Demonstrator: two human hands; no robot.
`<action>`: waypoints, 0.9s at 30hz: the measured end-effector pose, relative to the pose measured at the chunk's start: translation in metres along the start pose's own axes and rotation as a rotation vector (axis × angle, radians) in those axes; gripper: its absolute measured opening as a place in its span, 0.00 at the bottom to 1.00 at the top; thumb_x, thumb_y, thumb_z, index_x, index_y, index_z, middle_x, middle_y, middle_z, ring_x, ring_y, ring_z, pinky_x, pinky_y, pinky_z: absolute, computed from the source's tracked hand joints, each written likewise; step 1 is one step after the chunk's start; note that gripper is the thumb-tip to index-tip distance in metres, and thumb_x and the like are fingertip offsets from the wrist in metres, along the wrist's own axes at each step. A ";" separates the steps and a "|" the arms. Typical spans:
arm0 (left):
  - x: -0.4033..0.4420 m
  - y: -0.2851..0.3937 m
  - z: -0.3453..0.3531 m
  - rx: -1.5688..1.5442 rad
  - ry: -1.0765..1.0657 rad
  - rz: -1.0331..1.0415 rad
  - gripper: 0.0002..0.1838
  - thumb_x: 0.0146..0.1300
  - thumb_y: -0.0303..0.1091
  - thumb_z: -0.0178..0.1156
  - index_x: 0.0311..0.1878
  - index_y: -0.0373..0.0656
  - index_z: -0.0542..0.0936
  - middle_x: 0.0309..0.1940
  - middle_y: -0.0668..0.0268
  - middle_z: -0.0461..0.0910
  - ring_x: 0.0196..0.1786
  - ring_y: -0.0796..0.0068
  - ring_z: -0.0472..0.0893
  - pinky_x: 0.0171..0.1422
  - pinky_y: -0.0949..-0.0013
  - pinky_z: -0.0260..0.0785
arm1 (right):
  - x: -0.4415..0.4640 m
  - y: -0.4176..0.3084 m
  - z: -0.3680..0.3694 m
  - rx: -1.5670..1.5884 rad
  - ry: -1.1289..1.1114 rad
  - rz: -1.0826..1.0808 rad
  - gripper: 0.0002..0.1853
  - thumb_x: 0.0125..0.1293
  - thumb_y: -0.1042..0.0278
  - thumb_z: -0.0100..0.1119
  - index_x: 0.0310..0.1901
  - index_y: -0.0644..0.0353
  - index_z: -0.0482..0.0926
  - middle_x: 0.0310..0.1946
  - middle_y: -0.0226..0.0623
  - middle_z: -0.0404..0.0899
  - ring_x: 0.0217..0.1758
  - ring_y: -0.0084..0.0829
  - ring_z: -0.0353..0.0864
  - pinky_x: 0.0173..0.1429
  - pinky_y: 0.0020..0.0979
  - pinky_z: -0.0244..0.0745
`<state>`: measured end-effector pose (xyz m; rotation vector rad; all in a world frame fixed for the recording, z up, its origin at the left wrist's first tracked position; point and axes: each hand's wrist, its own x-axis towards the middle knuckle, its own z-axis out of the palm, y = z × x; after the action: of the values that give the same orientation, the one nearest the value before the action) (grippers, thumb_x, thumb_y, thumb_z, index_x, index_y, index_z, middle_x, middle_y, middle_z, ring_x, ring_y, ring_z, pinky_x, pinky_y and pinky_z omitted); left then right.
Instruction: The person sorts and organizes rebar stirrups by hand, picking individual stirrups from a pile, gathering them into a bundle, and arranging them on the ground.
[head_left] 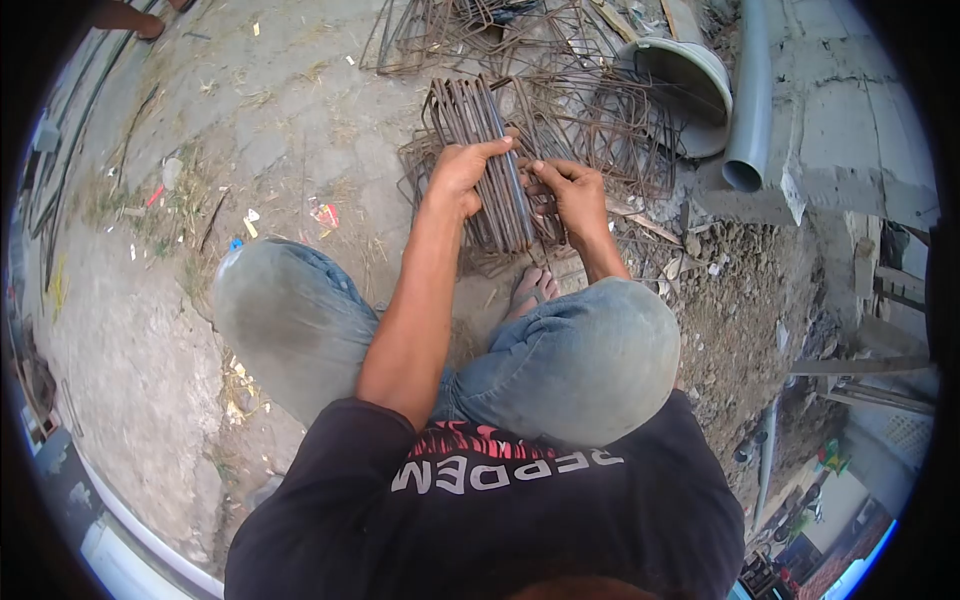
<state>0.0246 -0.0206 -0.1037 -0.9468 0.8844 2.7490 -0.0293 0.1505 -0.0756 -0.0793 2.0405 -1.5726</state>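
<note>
A bundle of bent steel rebar stirrups (467, 112) stands between my knees, its rusty bars lying side by side. My left hand (463, 178) is wrapped round the bundle's left side, with the thumb over the top bars. At its right edge my right hand (572, 196) is closed, thumb and forefinger pinched together close to the bars. What those fingers hold, if anything, is too small to make out. Below the bundle my sandalled foot (533, 290) shows.
More loose rebar stirrups (625, 135) lie tangled behind the bundle. A pale round tub (715, 75) lies tipped beside a grey pipe (750, 110) at upper right. Gravel (740, 290) covers the right side. Another person's foot (148, 27) shows at upper left.
</note>
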 end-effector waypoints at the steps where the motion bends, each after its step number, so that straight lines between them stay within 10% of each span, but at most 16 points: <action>1: -0.001 0.000 0.001 0.000 0.009 0.005 0.19 0.69 0.28 0.64 0.60 0.30 0.78 0.54 0.51 0.82 0.47 0.55 0.87 0.45 0.53 0.86 | -0.002 -0.002 -0.002 0.072 0.054 0.043 0.11 0.72 0.64 0.66 0.43 0.65 0.87 0.30 0.29 0.85 0.29 0.17 0.79 0.29 0.20 0.70; 14: -0.001 -0.009 0.012 0.109 0.029 -0.058 0.18 0.68 0.30 0.66 0.59 0.34 0.82 0.47 0.59 0.86 0.48 0.66 0.86 0.49 0.60 0.83 | 0.004 0.011 0.000 -0.071 -0.023 -0.047 0.12 0.62 0.71 0.73 0.43 0.67 0.84 0.31 0.33 0.86 0.30 0.16 0.78 0.33 0.21 0.71; 22: 0.001 -0.011 0.010 -0.001 -0.093 -0.041 0.25 0.76 0.35 0.57 0.70 0.31 0.70 0.66 0.49 0.74 0.57 0.56 0.84 0.58 0.51 0.84 | 0.011 0.015 -0.032 0.466 -0.098 0.161 0.13 0.66 0.72 0.67 0.49 0.70 0.81 0.37 0.40 0.87 0.33 0.22 0.83 0.35 0.24 0.78; 27: 0.007 -0.015 0.011 -0.029 -0.051 -0.054 0.20 0.74 0.37 0.60 0.61 0.31 0.77 0.55 0.53 0.80 0.48 0.56 0.86 0.44 0.52 0.86 | -0.001 -0.003 -0.019 -0.045 -0.150 0.110 0.16 0.62 0.65 0.75 0.46 0.67 0.85 0.36 0.40 0.88 0.37 0.25 0.84 0.39 0.27 0.78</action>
<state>0.0176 -0.0025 -0.1082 -0.8872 0.8008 2.7341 -0.0377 0.1663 -0.0690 -0.0967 1.9301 -1.4110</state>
